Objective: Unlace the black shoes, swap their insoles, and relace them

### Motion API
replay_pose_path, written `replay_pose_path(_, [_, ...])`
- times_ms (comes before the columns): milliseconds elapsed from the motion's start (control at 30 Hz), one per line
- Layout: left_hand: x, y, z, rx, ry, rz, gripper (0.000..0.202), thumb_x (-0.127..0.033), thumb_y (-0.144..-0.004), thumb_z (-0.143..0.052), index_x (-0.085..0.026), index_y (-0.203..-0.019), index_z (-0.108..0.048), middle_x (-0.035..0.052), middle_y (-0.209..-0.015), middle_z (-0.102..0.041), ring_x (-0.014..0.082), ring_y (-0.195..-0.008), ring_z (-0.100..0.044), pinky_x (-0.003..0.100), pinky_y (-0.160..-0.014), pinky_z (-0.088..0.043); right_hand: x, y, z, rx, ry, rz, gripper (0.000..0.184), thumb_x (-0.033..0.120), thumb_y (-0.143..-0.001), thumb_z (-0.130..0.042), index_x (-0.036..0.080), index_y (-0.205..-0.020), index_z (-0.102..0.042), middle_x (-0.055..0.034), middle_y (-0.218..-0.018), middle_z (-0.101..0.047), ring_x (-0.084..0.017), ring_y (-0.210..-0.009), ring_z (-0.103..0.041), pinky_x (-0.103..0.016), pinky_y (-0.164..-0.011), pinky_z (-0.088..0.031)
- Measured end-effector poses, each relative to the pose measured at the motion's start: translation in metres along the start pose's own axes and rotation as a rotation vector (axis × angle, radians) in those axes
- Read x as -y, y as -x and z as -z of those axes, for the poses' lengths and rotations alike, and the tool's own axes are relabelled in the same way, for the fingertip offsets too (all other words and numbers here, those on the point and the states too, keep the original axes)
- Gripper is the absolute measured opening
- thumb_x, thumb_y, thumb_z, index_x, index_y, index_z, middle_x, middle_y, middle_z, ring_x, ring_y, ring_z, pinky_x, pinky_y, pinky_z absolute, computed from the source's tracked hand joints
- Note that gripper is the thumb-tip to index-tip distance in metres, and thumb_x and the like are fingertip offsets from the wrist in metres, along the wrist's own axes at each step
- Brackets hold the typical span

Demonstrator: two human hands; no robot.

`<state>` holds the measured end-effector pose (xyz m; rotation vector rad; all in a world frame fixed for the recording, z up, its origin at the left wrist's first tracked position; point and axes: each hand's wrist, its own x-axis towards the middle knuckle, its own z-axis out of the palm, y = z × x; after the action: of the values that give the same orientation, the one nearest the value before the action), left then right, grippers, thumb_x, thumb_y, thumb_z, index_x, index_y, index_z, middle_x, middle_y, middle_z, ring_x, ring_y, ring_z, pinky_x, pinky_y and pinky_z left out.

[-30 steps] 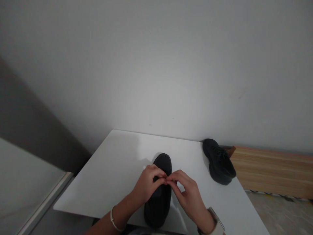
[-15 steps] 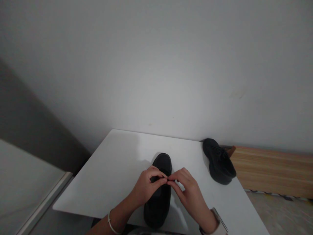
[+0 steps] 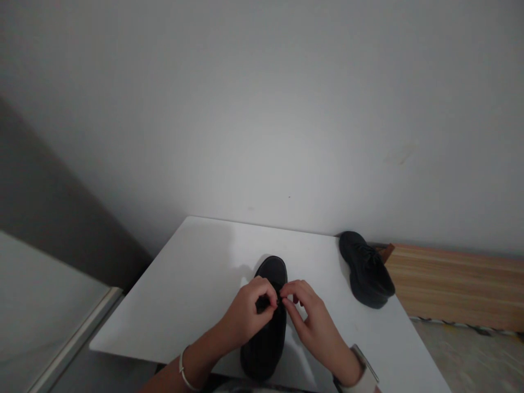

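A black shoe lies on the white table, toe pointing away from me. My left hand and my right hand meet over its upper part, fingertips pinched together on something small and dark, probably the shoe's lace; I cannot make it out clearly. A thin bracelet circles my left wrist and a watch sits on my right wrist. A second black shoe rests at the table's far right corner, apart from both hands.
A plain white wall stands right behind the table. A wooden surface runs along the right beside the table. A pale ledge with a metal edge lies to the left, below a dark wall strip.
Both hands have stayed over the near shoe; the fingertips shifted slightly forward toward the toe and the pinch has tightened. The far shoe has not moved.
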<state>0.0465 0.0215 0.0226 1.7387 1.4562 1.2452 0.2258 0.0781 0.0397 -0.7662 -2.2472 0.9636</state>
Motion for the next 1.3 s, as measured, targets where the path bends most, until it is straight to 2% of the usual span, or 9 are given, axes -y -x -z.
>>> replay_pose_path(100, [-0.003,-0.001,-0.001,-0.002,-0.087,-0.098,0.017,-0.004,-0.076,-0.053,-0.020,-0.075,-0.054,0.0013,-0.077,-0.061,0.0181,-0.080,-0.055,0.032,-0.076,-0.044,-0.002,0.000,-0.007,-0.023,-0.072,-0.052,0.017,0.018,-0.098,-0.045,0.022,-0.105,-0.060,-0.0056,-0.096,-0.064,-0.020,-0.084,-0.057,-0.033,-0.076,-0.046])
replay_pose_path(267, [-0.004,-0.002,-0.009,-0.061,-0.241,-0.211,0.021,-0.001,-0.079,-0.046,-0.020,-0.072,-0.047,0.0011,-0.073,-0.054,0.0190,-0.077,-0.047,0.034,-0.075,-0.040,-0.003,-0.003,-0.018,-0.048,-0.119,-0.089,0.016,0.019,-0.096,-0.047,0.020,-0.099,-0.063,-0.0049,-0.089,-0.067,-0.019,-0.077,-0.059,-0.030,-0.071,-0.048])
replay_pose_path(433, [-0.001,0.000,-0.016,-0.104,-0.334,-0.270,0.021,-0.001,-0.085,-0.045,-0.020,-0.077,-0.050,0.0020,-0.077,-0.055,0.0198,-0.081,-0.048,0.035,-0.078,-0.041,-0.007,-0.007,-0.021,-0.076,-0.155,-0.138,0.018,0.022,-0.095,-0.048,0.018,-0.095,-0.066,-0.0053,-0.086,-0.070,-0.018,-0.075,-0.063,-0.029,-0.069,-0.051])
replay_pose_path(633, [0.001,0.003,-0.008,-0.152,-0.411,-0.225,0.013,-0.005,-0.088,-0.054,-0.018,-0.089,-0.055,0.0045,-0.087,-0.061,0.0209,-0.085,-0.052,0.036,-0.079,-0.042,-0.014,-0.008,-0.020,-0.081,-0.173,-0.164,0.015,0.023,-0.091,-0.055,0.017,-0.091,-0.068,-0.0026,-0.076,-0.068,-0.016,-0.068,-0.062,-0.026,-0.063,-0.049])
replay_pose_path(733, [0.004,0.004,-0.003,-0.150,-0.431,-0.198,0.009,-0.010,-0.089,-0.061,-0.018,-0.086,-0.057,0.0031,-0.084,-0.063,0.0200,-0.083,-0.054,0.035,-0.079,-0.042,-0.012,-0.009,-0.020,-0.088,-0.154,-0.150,0.013,0.020,-0.089,-0.055,0.017,-0.086,-0.068,-0.0013,-0.072,-0.064,-0.015,-0.065,-0.057,-0.025,-0.061,-0.046])
replay_pose_path(833, [0.008,0.005,0.002,-0.125,-0.434,-0.189,0.009,-0.013,-0.089,-0.064,-0.018,-0.083,-0.059,0.0014,-0.081,-0.064,0.0189,-0.080,-0.055,0.034,-0.077,-0.042,-0.009,-0.010,-0.020,-0.106,-0.115,-0.121,0.013,0.014,-0.084,-0.055,0.018,-0.082,-0.067,-0.0025,-0.080,-0.060,-0.015,-0.069,-0.054,-0.025,-0.063,-0.044])
replay_pose_path(1067, [0.016,0.013,0.010,-0.089,-0.425,-0.196,0.010,-0.013,-0.092,-0.059,-0.019,-0.090,-0.067,0.0024,-0.085,-0.067,0.0192,-0.083,-0.055,0.035,-0.078,-0.041,-0.010,-0.009,-0.021,-0.143,-0.023,-0.091,0.015,0.007,-0.079,-0.050,0.018,-0.079,-0.059,-0.0025,-0.080,-0.054,-0.017,-0.071,-0.049,-0.027,-0.064,-0.038])
replay_pose_path(1200, [0.017,0.015,0.010,-0.078,-0.415,-0.155,0.012,-0.013,-0.093,-0.057,-0.019,-0.089,-0.068,0.0031,-0.085,-0.068,0.0199,-0.082,-0.055,0.036,-0.078,-0.040,-0.009,-0.009,-0.022,-0.133,-0.007,-0.107,0.014,0.007,-0.079,-0.050,0.018,-0.079,-0.058,-0.0027,-0.080,-0.053,-0.017,-0.072,-0.048,-0.029,-0.066,-0.038])
replay_pose_path(1300, [0.015,0.015,0.013,-0.065,-0.389,-0.108,0.013,-0.016,-0.094,-0.056,-0.020,-0.088,-0.067,0.0023,-0.085,-0.068,0.0199,-0.085,-0.057,0.036,-0.081,-0.042,-0.010,-0.008,-0.016,-0.099,-0.021,-0.132,0.013,0.012,-0.085,-0.050,0.019,-0.082,-0.061,-0.0033,-0.083,-0.055,-0.017,-0.073,-0.050,-0.029,-0.066,-0.040])
